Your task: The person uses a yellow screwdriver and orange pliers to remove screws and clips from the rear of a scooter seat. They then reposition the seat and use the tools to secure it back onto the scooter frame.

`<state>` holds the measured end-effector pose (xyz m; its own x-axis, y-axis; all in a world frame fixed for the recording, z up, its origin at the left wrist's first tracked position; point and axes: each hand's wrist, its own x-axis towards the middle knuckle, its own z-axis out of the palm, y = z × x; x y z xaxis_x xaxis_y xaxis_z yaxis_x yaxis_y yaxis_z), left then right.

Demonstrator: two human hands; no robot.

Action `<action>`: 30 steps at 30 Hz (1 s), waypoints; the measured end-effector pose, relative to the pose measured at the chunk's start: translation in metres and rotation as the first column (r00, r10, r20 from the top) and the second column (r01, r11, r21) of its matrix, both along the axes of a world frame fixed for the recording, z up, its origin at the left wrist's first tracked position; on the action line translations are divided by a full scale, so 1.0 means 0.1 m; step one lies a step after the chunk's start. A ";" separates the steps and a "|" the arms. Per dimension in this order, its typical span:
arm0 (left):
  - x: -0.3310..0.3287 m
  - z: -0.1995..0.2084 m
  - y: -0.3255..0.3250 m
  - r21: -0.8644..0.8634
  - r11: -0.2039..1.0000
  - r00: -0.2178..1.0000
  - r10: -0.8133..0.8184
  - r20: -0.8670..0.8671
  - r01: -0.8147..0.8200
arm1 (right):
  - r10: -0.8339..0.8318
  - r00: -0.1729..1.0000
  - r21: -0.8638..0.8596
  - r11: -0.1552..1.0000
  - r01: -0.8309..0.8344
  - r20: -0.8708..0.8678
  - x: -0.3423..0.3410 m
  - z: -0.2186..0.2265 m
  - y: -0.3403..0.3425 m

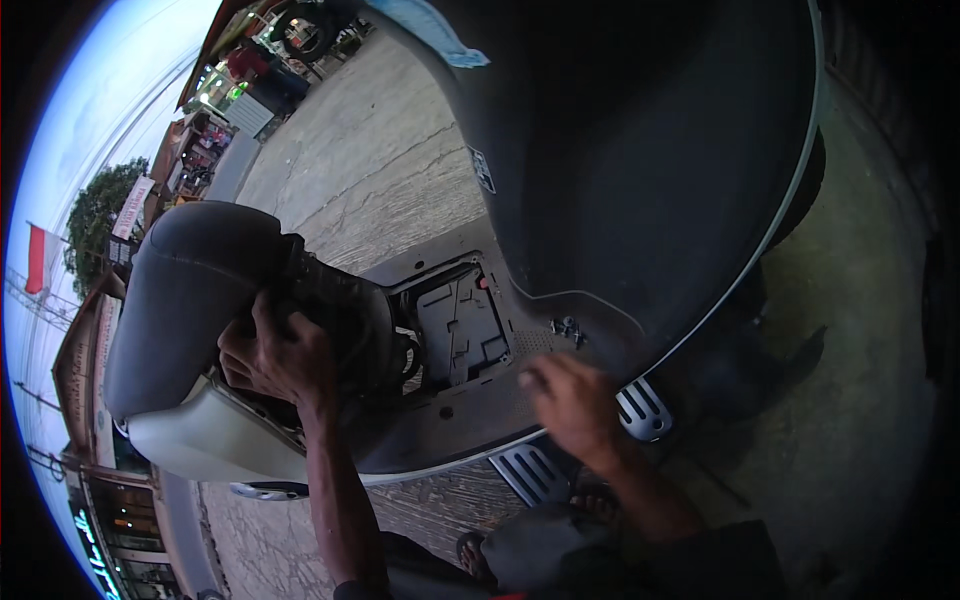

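A scooter stands across the view, its dark padded seat (200,260) at the left and its big dark front shield (650,180) at the right. My left hand (275,355) is at the lower edge of the seat, fingers bent and closed; what lies between them is hidden. Above the near side of the footboard (470,405) hovers my right hand (575,405), its fingers blurred, so I cannot tell whether they hold anything. Several small screws (567,328) lie on the footboard just beyond that hand. In the middle of the footboard a rectangular compartment (460,325) is uncovered, with dark moulded plastic inside.
Two ribbed metal footrests (530,473) stick out on my side of the scooter. A pale side panel (210,440) runs below the seat. My sandalled foot (475,555) is on the paving underneath. Farther off, people (255,70) stand by stalls along the concrete ground.
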<state>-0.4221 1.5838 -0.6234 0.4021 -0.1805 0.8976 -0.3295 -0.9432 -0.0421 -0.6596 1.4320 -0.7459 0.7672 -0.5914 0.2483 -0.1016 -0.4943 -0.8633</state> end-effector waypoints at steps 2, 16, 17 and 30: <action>0.04 -0.04 0.06 0.000 1.000 1.000 -0.014 0.019 0.014 | -0.102 0.988 -0.138 0.987 0.085 -0.117 -0.09 -0.01 -0.16; 0.14 -0.12 0.14 0.057 0.996 0.991 -0.071 0.116 0.065 | -0.223 0.871 -0.480 0.877 -0.017 -0.438 0.12 0.04 -0.51; 0.14 -0.14 0.13 0.055 0.996 0.990 -0.075 0.117 0.069 | -0.233 0.822 -0.486 0.872 -0.060 -0.519 0.15 0.03 -0.52; 0.11 -0.09 0.22 0.067 0.992 0.990 -0.110 0.090 0.104 | -0.275 0.783 -0.547 0.831 -0.098 -0.558 0.30 0.10 -0.43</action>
